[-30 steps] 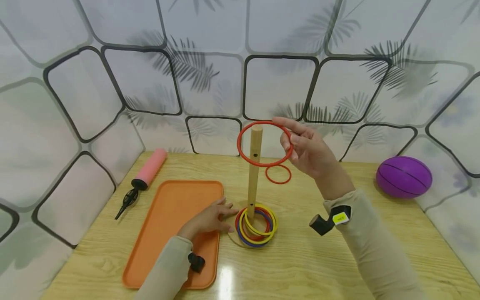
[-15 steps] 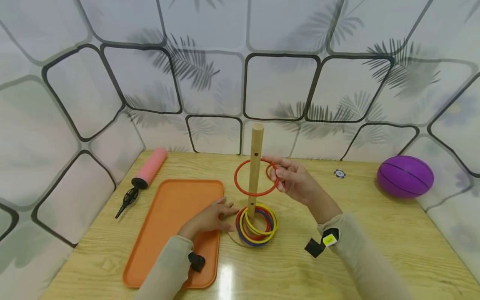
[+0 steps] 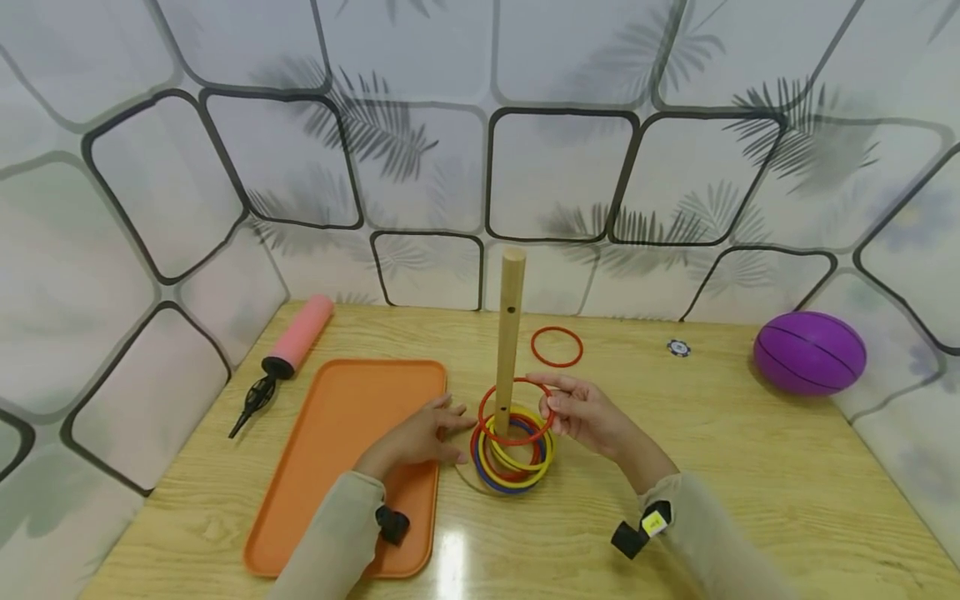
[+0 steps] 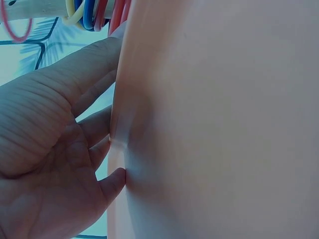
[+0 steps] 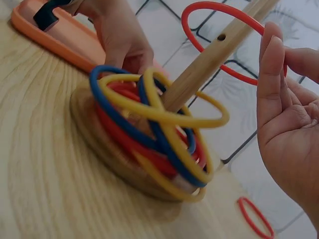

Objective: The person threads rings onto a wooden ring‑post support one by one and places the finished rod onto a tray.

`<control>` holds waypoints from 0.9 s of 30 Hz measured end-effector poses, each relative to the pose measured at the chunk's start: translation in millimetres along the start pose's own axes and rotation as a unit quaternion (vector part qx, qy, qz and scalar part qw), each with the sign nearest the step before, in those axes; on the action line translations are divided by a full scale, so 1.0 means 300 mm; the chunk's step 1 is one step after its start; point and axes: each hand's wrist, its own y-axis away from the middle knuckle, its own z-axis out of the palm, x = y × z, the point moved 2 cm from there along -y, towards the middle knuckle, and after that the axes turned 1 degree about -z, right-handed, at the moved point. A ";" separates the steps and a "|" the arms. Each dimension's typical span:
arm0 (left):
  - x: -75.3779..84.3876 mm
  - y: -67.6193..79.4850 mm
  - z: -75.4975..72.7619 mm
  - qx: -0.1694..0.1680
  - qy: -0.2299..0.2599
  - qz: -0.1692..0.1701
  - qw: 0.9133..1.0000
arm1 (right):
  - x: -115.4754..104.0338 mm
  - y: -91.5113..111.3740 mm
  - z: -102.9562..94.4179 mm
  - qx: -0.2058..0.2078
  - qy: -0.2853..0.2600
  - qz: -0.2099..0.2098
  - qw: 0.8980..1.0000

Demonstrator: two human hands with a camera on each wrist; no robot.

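A wooden post (image 3: 510, 325) stands upright on a round wooden base (image 5: 82, 112). Several red, blue and yellow rings (image 5: 172, 120) lie piled, some tilted, around its foot. My right hand (image 3: 588, 417) pinches a thin red ring (image 5: 239, 15) between thumb and fingers. That ring encircles the post, low down and just above the pile. My left hand (image 3: 420, 437) reaches over the right edge of an orange tray (image 3: 352, 417), fingers loosely spread, fingertips by the base and the pile. Whether they touch the base is hard to tell.
Behind the post another red ring (image 3: 557, 365) lies on the wooden table (image 3: 675, 433). A small poker chip (image 3: 678, 348) and a purple ball (image 3: 810, 353) are at the right. Left of the tray lies a pink and black hand pump (image 3: 300, 333). A patterned wall backs the table.
My right hand has brought the red ring down along the post, from around its top to just above the piled rings. The left hand has stayed in place.
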 end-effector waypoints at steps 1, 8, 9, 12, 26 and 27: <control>0.000 0.001 0.001 -0.001 0.000 -0.001 1.000 | 0.009 0.009 -0.004 0.002 0.000 0.003 1.000; -0.002 0.002 0.001 -0.001 -0.005 0.004 1.000 | 0.052 0.049 -0.025 0.021 0.028 0.016 0.999; -0.002 0.002 0.001 -0.001 -0.005 0.006 1.000 | 0.058 0.054 -0.029 0.023 0.033 0.018 0.999; -0.001 0.003 0.000 -0.002 -0.007 0.010 1.000 | 0.073 0.071 -0.037 0.021 0.047 0.019 0.998; -0.002 0.003 0.000 -0.004 -0.001 0.014 1.000 | 0.093 0.167 -0.099 0.043 0.046 0.015 0.998; -0.001 0.004 -0.001 -0.004 -0.001 0.015 1.000 | 0.090 0.173 -0.104 0.043 0.040 0.010 0.998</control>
